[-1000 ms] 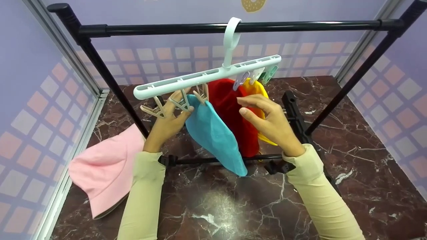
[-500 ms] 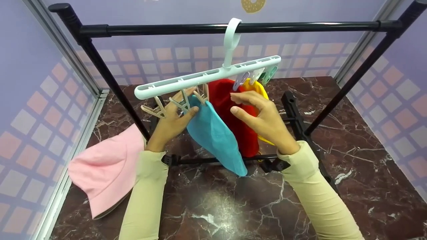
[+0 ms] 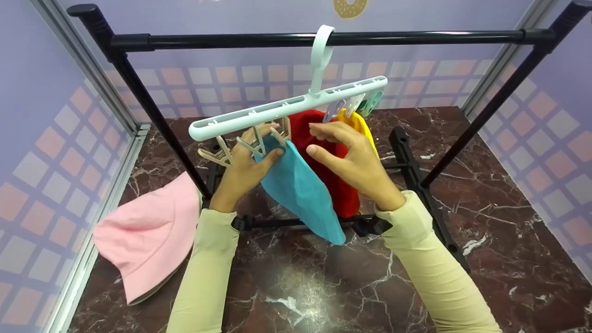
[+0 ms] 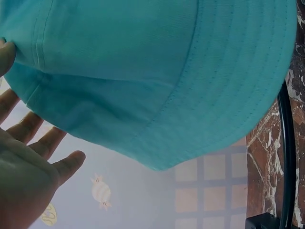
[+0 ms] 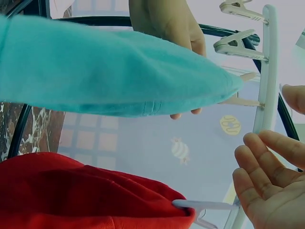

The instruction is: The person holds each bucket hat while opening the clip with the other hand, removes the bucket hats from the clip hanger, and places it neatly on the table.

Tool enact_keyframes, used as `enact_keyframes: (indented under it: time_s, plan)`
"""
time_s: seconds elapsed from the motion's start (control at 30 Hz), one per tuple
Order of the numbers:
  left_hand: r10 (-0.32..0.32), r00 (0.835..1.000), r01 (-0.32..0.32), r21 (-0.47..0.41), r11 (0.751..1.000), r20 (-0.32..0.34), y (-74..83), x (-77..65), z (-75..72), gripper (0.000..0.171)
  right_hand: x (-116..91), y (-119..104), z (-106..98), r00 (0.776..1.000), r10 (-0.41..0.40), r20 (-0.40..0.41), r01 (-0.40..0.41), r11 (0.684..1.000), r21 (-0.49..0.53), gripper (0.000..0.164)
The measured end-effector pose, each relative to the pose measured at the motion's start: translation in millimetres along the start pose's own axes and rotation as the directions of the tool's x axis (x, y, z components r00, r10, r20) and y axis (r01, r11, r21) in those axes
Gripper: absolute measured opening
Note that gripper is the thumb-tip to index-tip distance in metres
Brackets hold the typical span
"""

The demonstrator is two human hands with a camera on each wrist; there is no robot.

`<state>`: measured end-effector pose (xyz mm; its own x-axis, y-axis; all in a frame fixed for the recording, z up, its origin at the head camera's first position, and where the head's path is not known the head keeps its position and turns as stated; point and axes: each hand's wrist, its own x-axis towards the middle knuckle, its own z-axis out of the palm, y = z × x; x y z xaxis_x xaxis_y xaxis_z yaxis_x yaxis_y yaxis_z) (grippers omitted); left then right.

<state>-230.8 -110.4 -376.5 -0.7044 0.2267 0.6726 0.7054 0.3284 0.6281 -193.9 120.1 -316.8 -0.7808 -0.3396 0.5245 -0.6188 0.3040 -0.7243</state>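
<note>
A turquoise bucket hat [image 3: 296,189] hangs folded from a beige clip [image 3: 281,135] on a pale hanger [image 3: 286,107]. My left hand [image 3: 243,171] holds this hat near its top, thumb on the near face and fingers behind; in the left wrist view several fingers [image 4: 47,143] show past the fabric. My right hand [image 3: 354,159] is held in the air in front of a red hat [image 3: 340,194], fingers bent loosely, holding nothing. In the right wrist view its palm faces the hanger, apart from the turquoise hat. Behind the red one hangs a yellow hat [image 3: 356,121], mostly hidden.
A black rack's top bar [image 3: 231,41] carries the hanger. Two further clips [image 3: 252,141] hang at its left end, with purple, white and green clips [image 3: 372,102] at the right. A pink bucket hat [image 3: 148,231] lies at left on the marble-patterned surface [image 3: 296,286].
My right hand has moved left, away from the yellow hat and closer to the turquoise one. My left hand has shifted slightly right, its thumb further onto the turquoise hat.
</note>
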Motion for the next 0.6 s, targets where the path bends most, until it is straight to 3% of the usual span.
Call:
enact_keyframes:
  time_s: [0.3,0.5,0.6]
  plan:
    - [0.031,1.0,-0.031,-0.008,0.999,0.001,9.1,1.8,8.4,0.038,4.3,-3.1,2.9,1.0,-0.03,0.005,0.03,0.998,-0.046,0.042]
    - [0.099,0.995,-0.099,0.055,0.994,0.013,14.4,4.5,13.6,0.034,6.0,-3.5,2.6,1.0,-0.019,0.006,0.019,0.999,-0.041,0.044]
    - [0.09,0.995,-0.093,0.105,0.99,0.037,18.5,4.7,15.1,0.03,6.1,-3.1,2.4,1.0,-0.015,0.012,0.016,1.0,-0.026,0.044]
